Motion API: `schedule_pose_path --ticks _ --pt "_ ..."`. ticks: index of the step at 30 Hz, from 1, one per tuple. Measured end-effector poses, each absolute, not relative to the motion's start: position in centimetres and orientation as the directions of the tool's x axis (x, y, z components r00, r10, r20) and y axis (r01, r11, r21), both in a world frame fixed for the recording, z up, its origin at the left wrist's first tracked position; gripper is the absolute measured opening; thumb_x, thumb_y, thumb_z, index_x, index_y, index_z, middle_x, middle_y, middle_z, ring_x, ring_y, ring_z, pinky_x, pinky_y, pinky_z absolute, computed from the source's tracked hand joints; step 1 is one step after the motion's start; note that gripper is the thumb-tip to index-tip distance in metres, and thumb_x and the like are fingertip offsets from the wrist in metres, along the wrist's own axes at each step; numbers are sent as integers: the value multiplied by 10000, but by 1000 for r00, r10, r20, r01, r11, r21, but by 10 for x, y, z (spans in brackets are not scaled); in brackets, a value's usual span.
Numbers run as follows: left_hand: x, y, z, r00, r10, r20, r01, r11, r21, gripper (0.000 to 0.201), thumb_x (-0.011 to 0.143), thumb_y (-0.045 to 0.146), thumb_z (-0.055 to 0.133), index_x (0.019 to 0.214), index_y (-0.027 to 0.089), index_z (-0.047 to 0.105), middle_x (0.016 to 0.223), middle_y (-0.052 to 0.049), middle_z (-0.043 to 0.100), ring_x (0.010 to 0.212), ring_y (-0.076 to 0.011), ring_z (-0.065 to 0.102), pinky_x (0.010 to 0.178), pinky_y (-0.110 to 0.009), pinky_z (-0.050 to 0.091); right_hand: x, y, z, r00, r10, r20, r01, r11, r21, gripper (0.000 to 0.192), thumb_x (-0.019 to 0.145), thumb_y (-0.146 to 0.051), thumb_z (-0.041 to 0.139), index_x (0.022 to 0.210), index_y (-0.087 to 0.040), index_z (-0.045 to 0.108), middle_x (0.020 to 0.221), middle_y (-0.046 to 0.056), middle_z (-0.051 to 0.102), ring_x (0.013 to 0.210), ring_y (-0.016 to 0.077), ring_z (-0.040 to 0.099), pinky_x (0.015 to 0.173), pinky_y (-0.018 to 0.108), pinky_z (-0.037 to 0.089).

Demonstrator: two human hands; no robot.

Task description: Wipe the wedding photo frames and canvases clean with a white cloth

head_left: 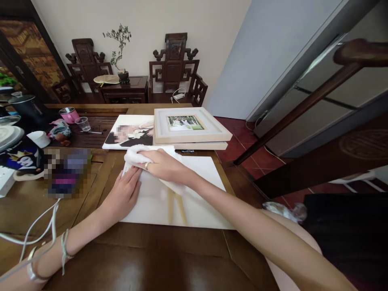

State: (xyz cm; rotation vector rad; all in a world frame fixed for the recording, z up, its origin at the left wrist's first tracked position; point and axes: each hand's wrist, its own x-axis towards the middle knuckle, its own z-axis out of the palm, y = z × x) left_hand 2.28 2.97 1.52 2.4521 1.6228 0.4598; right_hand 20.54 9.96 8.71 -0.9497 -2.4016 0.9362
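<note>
My right hand is closed on a bunched white cloth, pressed to the far left part of a flat white panel. Part of the cloth spreads out beneath that hand and wrist. My left hand lies on the panel's left edge with its fingers stretched out, the tips close to the cloth. Two tan strips form a narrow V on the panel; whether they are attached or reflected I cannot tell. Just beyond lie a large photo print and two stacked pale frames, the upper frame holding a small picture.
On the left stand a dark kettle, a pink cup, a clear plastic cup and a blurred-out phone with a white cable. Carved chairs and a potted plant are behind the wooden table.
</note>
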Motion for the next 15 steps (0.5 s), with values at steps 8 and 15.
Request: schedule_pose_path --ticks 8,15 --pt "23 30 16 364 917 162 864 -397 308 474 1013 273 273 1458 142 374 1516 -159 414 1441 -297 324 1160 -574 261 202 106 90 -696 711 95 430 520 -739 158 885 -181 448 831 -206 595 960 30 695 874 196 601 745 287 439" --pt "21 29 14 366 917 158 866 -398 303 476 1016 269 278 1476 166 347 1557 -149 355 1462 -267 282 1169 -551 260 242 90 85 -612 787 77 513 469 -719 223 907 -201 431 937 -209 652 984 35 707 932 236 623 833 356 464"
